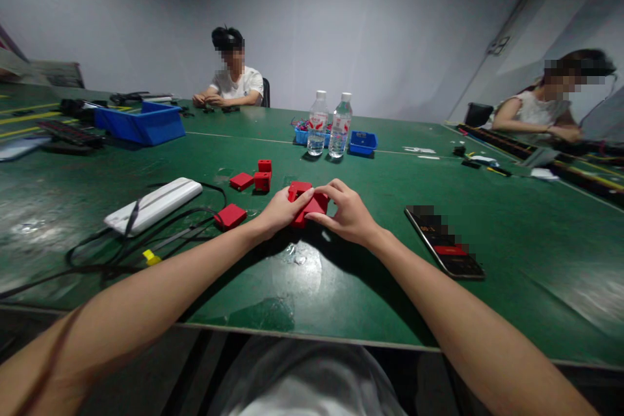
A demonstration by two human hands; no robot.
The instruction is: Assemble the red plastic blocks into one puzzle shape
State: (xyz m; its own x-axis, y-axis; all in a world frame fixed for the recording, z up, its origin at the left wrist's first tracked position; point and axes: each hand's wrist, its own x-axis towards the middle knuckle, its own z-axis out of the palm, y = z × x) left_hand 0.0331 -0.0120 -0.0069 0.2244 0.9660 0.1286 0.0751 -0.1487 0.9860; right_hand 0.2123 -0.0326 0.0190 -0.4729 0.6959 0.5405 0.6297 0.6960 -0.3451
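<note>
Red plastic block pieces (318, 203) are between my two hands, just above the green table (390, 299). My left hand (281, 209) is closed on them from the left, its thumb lying across the top. From the right, my right hand (348, 211) pinches the same red pieces between thumb and fingers. Where one piece ends and another begins is partly hidden by my fingers. To the left of my hands lie more red pieces: a flat one (230, 216), another flat one (241, 181), and two small blocks with holes (262, 182).
A white power bank (160, 203) with black cables lies left, a phone (443, 244) right. Ahead stand two water bottles (318, 127) and small blue bins (363, 143). A larger blue bin (146, 125) is far left. Two people sit across and at right.
</note>
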